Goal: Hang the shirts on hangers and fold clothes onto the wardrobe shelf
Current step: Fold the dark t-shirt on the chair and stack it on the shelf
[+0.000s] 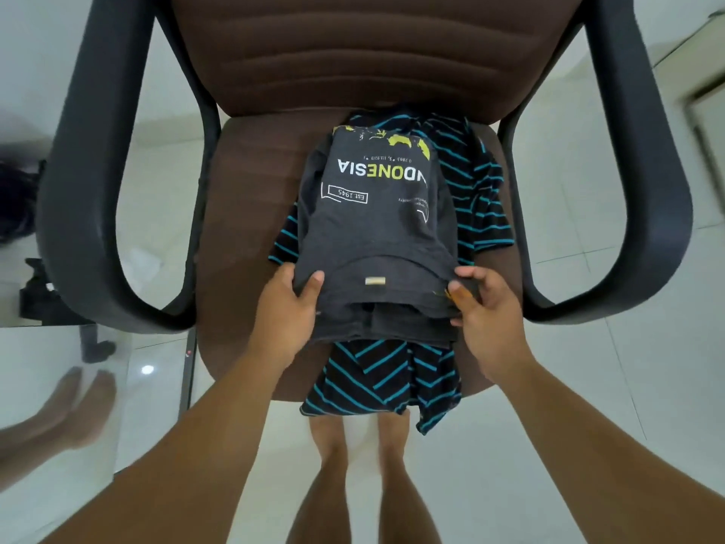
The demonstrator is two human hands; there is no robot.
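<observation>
We look down on a brown chair (251, 198) with black armrests, standing on a pale tiled floor (588, 386). Two garments lie on its seat. On top is a folded grey shirt (376, 229) with white and yellow lettering that reads upside down from our side; a small pale tag (375, 281) shows on its near fold. Beneath it lies a black shirt with teal stripes, the striped shirt (392, 382), unfolded, spreading out to the right of the grey shirt and hanging over the seat's front edge.

Our left hand (282, 308) holds the grey shirt's near left corner: the thumb lies on top of the cloth and the fingers (284, 270) curl round its edge, clenched on the fabric. Our right hand (490, 312) holds the near right corner in the same way, thumb on top and fingers (467, 273) wrapped over the edge. The near layers of the grey shirt are bunched between the two hands, and we cannot tell whether they are lifted off the striped shirt or resting on it.

Bare legs (353, 465) stand just in front of the chair. At the left a glass tabletop (59, 386) reflects two bare feet.
</observation>
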